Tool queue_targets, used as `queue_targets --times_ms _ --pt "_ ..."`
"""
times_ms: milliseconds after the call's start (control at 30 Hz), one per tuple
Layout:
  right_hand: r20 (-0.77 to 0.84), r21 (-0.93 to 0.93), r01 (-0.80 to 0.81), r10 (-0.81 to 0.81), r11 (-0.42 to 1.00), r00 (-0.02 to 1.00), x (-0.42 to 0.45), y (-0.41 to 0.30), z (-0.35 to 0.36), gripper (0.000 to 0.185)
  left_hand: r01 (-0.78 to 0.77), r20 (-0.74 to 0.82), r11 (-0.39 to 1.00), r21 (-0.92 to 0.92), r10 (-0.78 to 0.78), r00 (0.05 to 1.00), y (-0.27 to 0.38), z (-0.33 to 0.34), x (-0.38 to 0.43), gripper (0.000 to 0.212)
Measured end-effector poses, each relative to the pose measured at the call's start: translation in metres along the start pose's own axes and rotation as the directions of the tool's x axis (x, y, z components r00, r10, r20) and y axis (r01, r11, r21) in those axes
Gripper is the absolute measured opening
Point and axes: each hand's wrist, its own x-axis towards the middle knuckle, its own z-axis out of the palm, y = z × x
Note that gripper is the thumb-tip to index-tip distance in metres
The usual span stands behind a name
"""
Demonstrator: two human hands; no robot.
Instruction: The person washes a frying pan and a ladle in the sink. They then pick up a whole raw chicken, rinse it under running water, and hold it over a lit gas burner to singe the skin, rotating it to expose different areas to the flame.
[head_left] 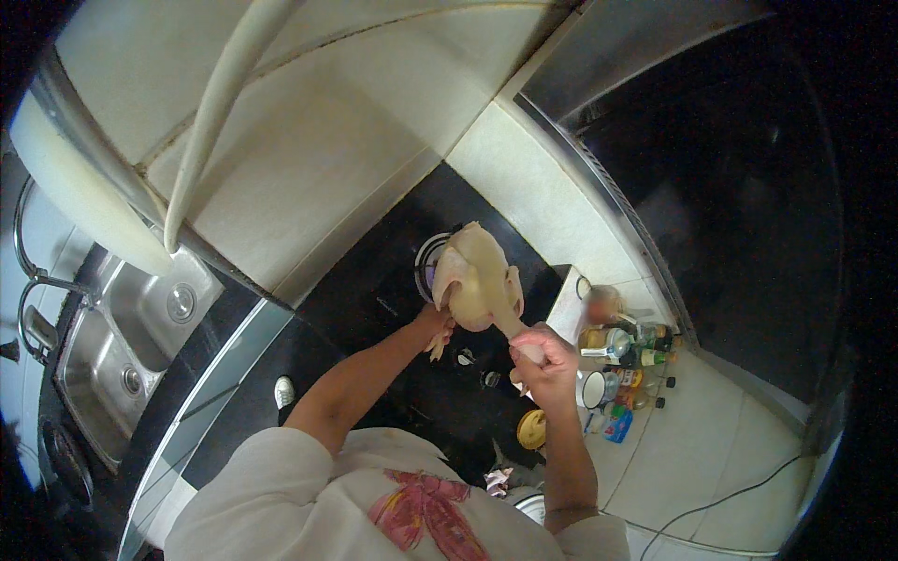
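Note:
A whole plucked raw chicken (477, 277) is held up before me over a black stove top (407, 407). My right hand (547, 357) grips its neck, with fingers wrapped around it. At the chicken's lower left, my left hand (436, 326) is closed on its feet, partly hidden by the body. Behind the bird, a round metal-rimmed pot or burner (425, 270) shows only in part. Two stove knobs, one of them a pale knob (465, 357), lie below the chicken in view.
Several sauce and oil bottles (631, 379) and a white enamel mug (593, 389) stand at the right by the tiled wall. A yellow lid (532, 429) is near my right forearm. A steel double sink (151, 315) lies far left; a range hood (701, 175) hangs upper right.

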Motion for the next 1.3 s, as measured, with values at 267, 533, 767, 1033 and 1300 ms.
queue_targets --times_ms 267,533,767,1033,1300 --pt "-0.192 0.154 -0.067 0.096 0.986 0.977 0.007 0.026 -0.037 0.019 -0.078 -0.127 0.978 -0.194 0.054 0.990 0.037 -0.013 -0.063 0.017" --pt "-0.256 0.573 -0.074 0.265 0.816 0.930 0.014 0.090 -0.061 0.025 -0.335 -0.018 0.930 -0.152 0.336 0.942 0.089 0.004 -0.120 0.017" --pt "-0.220 0.776 -0.097 0.411 0.623 0.885 0.005 0.186 -0.051 0.027 -0.448 -0.025 0.888 0.105 0.453 0.891 0.122 0.024 -0.142 0.015" --pt "-0.181 0.783 -0.188 0.507 0.593 0.843 0.026 0.258 -0.004 0.038 -0.568 0.084 0.763 0.308 0.573 0.815 0.137 0.048 -0.134 0.016" --pt "-0.187 0.320 -0.380 0.451 0.868 0.873 0.003 0.304 0.022 0.033 -0.491 0.103 0.795 0.357 0.489 0.866 0.139 0.079 -0.140 0.016"
